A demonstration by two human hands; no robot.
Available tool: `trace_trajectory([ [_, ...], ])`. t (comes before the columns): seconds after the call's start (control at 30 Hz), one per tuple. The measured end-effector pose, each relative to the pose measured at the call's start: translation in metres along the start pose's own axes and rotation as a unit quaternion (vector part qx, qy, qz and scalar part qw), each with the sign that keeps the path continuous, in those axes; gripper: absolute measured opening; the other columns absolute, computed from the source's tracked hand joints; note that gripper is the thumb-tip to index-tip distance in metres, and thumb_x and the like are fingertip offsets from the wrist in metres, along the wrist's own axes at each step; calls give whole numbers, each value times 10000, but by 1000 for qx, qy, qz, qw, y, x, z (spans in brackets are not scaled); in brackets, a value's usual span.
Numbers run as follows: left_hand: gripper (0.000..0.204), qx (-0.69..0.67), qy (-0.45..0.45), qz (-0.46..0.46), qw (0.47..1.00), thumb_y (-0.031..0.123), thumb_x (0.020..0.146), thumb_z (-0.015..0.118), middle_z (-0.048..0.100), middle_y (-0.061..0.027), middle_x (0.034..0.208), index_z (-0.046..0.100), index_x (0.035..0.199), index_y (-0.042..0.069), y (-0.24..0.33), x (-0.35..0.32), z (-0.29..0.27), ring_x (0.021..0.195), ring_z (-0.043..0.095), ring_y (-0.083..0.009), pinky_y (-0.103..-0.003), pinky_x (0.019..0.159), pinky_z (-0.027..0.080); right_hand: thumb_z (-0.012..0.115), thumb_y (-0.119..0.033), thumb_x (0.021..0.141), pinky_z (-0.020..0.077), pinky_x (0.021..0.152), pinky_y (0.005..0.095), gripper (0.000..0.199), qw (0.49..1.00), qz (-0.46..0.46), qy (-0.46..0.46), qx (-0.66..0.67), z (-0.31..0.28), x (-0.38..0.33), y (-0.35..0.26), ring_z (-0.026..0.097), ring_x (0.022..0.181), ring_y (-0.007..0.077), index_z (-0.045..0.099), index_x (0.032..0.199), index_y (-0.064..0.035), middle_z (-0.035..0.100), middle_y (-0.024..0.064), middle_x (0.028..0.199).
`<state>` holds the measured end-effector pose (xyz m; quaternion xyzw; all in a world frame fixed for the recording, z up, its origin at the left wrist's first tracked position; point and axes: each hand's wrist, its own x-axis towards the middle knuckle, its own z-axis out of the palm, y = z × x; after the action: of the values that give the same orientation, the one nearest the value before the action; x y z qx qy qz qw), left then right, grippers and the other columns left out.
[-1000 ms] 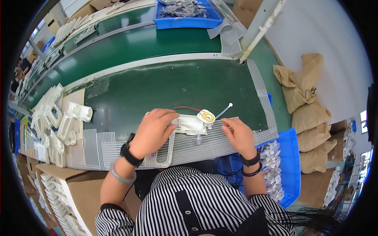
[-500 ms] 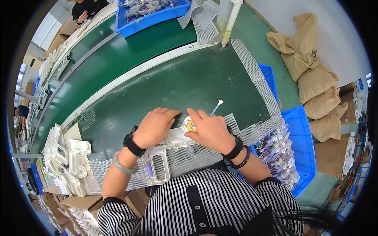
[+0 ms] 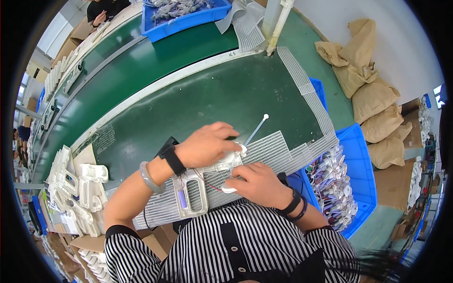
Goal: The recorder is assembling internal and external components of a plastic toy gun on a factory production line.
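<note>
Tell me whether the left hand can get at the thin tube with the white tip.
Probably yes: the left hand is close to the thin tube, whose white tip lies uncovered; the right hand is lower down, out of the way.

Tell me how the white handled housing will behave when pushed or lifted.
The white handled housing looks like thin moulded plastic, so it is probably stiff and fairly light. Lying broad and low on the mesh mat, it would likely slide rather than roll. The thin wire curves loosely, so it may trail or snag.
</note>
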<state>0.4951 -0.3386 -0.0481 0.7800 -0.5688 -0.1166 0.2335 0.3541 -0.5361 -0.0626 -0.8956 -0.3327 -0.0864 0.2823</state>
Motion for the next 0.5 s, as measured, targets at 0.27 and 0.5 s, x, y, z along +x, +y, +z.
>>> trace_trajectory([
  [0.27, 298, 42, -26, 46, 998, 135, 774, 701, 540, -115, 1444, 799, 1051, 185, 23, 3, 21, 1389, 420, -298, -414, 1127, 373, 718, -137, 768, 499, 674, 347, 218, 997, 46, -52, 14, 2, -6, -19, 586, 756, 184, 718, 985, -159, 486, 22, 813],
  [0.5, 211, 138, -9, 116, 984, 181, 757, 677, 626, -83, 1326, 781, 925, 104, 25, -6, 19, 1328, 490, -272, -384, 1100, 409, 697, -106, 794, 503, 687, 362, 252, 997, 40, -28, 55, 8, -26, -7, 595, 762, 204, 722, 1043, -138, 533, 25, 842],
])
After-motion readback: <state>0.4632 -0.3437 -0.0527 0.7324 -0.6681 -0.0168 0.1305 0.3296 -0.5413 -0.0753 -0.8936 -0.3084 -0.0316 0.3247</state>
